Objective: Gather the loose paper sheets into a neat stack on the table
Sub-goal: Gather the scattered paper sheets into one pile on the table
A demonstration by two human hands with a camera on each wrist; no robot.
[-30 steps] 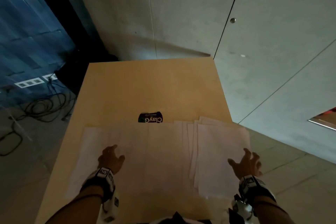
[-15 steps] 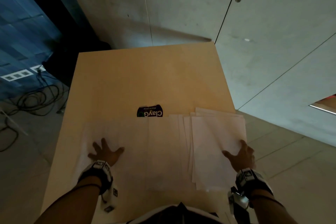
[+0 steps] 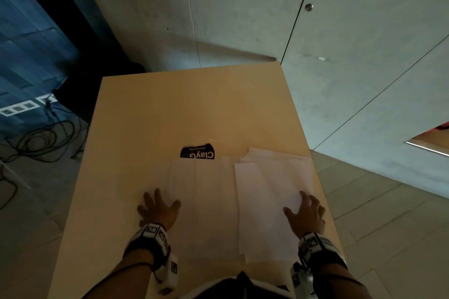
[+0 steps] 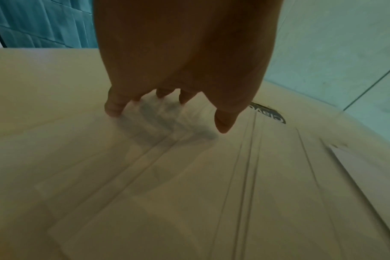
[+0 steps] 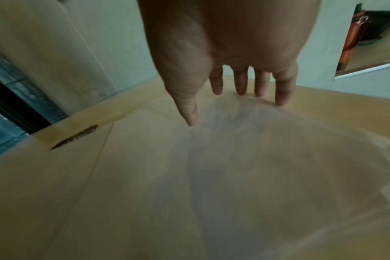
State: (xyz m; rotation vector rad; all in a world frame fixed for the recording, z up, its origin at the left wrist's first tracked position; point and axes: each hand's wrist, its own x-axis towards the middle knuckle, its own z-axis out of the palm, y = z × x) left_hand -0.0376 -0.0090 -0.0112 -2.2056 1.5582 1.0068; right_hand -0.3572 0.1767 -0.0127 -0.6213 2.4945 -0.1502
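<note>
Several white paper sheets (image 3: 264, 204) lie overlapped across the near part of a light wooden table (image 3: 194, 109). My left hand (image 3: 158, 206) presses with spread, straight fingers on the left end of the spread sheets (image 4: 189, 184). On the right, my right hand (image 3: 305, 213) lies flat with fingers splayed on the top sheet (image 5: 245, 167) of the offset pile. Fingertips (image 4: 112, 110) of the left hand and fingertips (image 5: 282, 100) of the right touch paper. Neither hand curls around anything.
A black label (image 3: 198, 154) with white lettering peeks out from under the sheets' far edge. The table's right edge (image 3: 323, 192) runs close to the right pile. Cables (image 3: 41, 138) lie on the floor at left. A grey wall stands behind the table.
Both hands have slid inward along the table, pushing the sheets together. The spread of paper is narrower, and its left edge has moved right.
</note>
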